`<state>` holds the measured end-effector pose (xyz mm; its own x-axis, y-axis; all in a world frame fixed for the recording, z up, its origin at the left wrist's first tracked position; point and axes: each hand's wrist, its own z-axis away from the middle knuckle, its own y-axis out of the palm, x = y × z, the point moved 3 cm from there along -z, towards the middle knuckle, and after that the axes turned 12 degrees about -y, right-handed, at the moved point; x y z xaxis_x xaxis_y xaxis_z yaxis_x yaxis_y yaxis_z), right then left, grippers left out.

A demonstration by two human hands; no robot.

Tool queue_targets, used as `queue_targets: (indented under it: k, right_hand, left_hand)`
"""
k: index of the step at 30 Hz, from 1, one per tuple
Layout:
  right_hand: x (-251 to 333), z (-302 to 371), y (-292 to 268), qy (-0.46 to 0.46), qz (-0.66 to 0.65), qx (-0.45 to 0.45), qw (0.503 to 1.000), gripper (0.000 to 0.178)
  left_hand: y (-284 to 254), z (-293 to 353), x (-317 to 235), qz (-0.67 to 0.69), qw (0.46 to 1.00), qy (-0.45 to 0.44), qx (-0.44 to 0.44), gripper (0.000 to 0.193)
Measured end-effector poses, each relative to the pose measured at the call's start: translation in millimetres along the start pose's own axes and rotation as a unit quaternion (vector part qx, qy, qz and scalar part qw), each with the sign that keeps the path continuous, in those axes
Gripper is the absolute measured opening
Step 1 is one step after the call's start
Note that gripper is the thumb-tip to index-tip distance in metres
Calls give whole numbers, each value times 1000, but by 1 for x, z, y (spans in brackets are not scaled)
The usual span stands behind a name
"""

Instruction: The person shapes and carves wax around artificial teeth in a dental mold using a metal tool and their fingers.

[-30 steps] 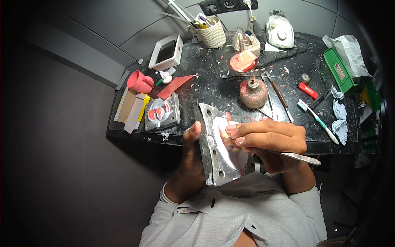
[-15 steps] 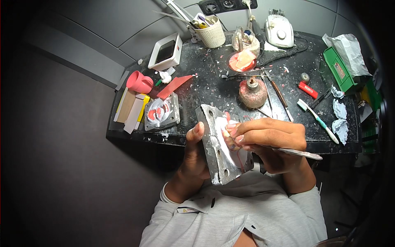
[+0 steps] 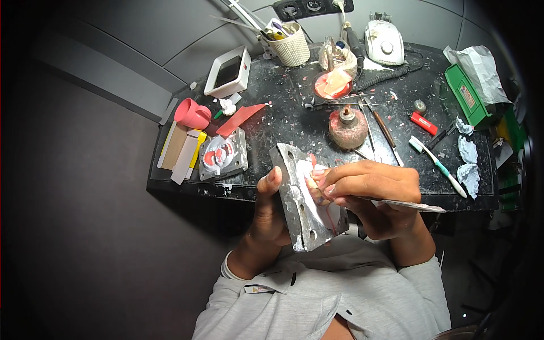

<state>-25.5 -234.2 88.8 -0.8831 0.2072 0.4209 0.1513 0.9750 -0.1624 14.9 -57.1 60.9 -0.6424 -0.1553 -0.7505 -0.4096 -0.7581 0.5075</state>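
Observation:
My left hand (image 3: 268,207) grips a grey metal dental flask half (image 3: 293,207), held tilted on edge above the front of the bench. White plaster (image 3: 306,170) fills the flask, with teeth and a thin line of pink wax set in it. Over the plaster, my right hand (image 3: 377,187) is closed around a slim metal tool (image 3: 416,207), whose handle sticks out to the right below the fingers. The right fingertips touch the teeth area and hide the tool's working end. The fingers of the left hand behind the flask are hidden; its thumb shows upright.
A second flask half (image 3: 241,153) lies left, near a pink wax sheet (image 3: 241,119) and pink cup (image 3: 192,115). Ahead stands a spirit burner (image 3: 348,130). To the right are a carving knife (image 3: 382,130), red lighter (image 3: 424,123), toothbrush (image 3: 439,164) and green box (image 3: 467,96).
The flask's lower end has risen very slightly, and the tool's handle end has swung a little upward. Both hands stay in nearly the same place.

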Motion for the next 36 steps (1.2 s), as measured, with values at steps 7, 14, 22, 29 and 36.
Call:
queue_targets:
  k: [7, 14, 22, 29, 36]
  right_hand:
    - [1, -1, 0, 7, -2, -5, 1000, 12]
    - [2, -1, 0, 3, 4, 1, 1000, 13]
    - [-3, 0, -2, -3, -23, -12, 1000, 13]
    - [-7, 12, -12, -9, -197, -135, 971, 13]
    - [-4, 35, -24, 9, -168, -174, 970, 37]
  left_hand:
    - [-2, -2, 2, -19, 998, 29, 48, 89]
    - [-8, -2, 4, -53, 996, 32, 70, 94]
    - [-9, -4, 5, 43, 994, 50, 88, 84]
    - [-19, -2, 6, 271, 949, 1, 163, 101]
    - [-23, -3, -1, 299, 908, -97, 277, 112]
